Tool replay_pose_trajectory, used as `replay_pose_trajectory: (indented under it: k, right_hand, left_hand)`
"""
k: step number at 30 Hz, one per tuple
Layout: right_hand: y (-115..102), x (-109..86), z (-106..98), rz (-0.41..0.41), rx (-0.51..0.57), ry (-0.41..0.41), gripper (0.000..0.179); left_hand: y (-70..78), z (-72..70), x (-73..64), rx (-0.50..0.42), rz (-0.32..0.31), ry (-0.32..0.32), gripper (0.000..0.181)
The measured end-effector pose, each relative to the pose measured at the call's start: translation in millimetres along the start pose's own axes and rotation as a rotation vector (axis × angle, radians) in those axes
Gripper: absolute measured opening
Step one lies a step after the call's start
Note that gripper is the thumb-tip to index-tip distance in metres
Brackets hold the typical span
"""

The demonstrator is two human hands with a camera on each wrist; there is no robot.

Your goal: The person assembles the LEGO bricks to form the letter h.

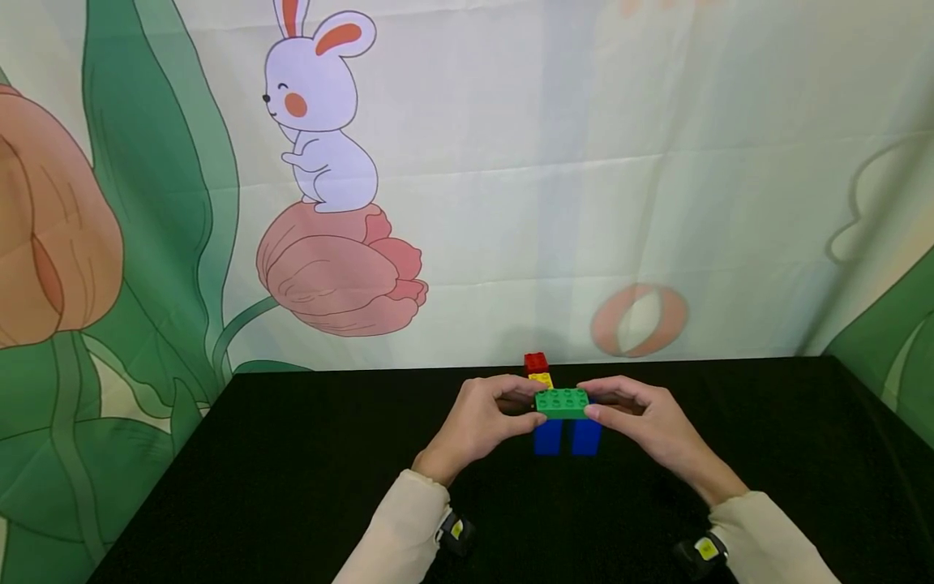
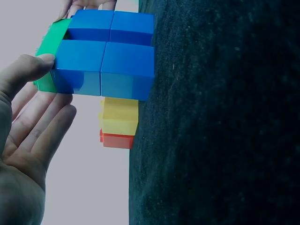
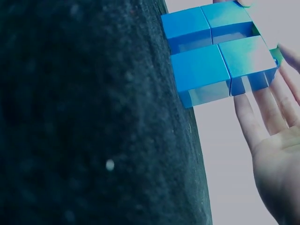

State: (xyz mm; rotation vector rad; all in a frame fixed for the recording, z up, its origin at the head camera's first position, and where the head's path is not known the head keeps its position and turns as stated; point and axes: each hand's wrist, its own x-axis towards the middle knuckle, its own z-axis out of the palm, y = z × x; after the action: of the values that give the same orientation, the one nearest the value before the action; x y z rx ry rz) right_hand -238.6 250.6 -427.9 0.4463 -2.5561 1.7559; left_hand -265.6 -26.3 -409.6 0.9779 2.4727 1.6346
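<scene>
Green brick (image 1: 562, 405) between hands, atop blue bricks (image 1: 547, 439). Left hand (image 1: 481, 418) pinches left end, right hand (image 1: 653, 415) right end; fingers part-curled.

Green brick (image 1: 561, 403), stud side up, lies level across tops of two upright two-block blue columns (image 1: 547, 439), standing slightly apart on the desk (image 1: 328, 487).

You face a pale cloth (image 1: 503, 211) behind the black table (image 1: 314, 446). Its printed rabbit (image 1: 336, 166) sits above the table.
</scene>
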Motion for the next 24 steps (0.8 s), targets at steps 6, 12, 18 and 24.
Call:
replay_pose_trajectory:
  k: [6,12,18,24]
  right_hand:
    - [0.2,-1.2,1.4,0.004,0.009,0.002,0.044]
    - [2.8,-1.6,-0.7,0.007,0.007,-0.002,0.048]
    - [5.6,-2.9,-3.9,0.051,0.006,-0.027,0.052]
    - [4.6,-1.8,-3.3,0.059,0.003,-0.037,0.053]
  left_hand:
    - [-1.5,1.2,-0.1,-0.002,-0.015,0.011,0.033]
    - [-5.0,3.4,0.7,-0.032,-0.003,0.021,0.033]
    - [-7.5,4.1,1.7,-0.078,-0.019,0.02,0.033]
    - [-8.3,0.8,1.4,-0.123,-0.021,-0.001,0.035]
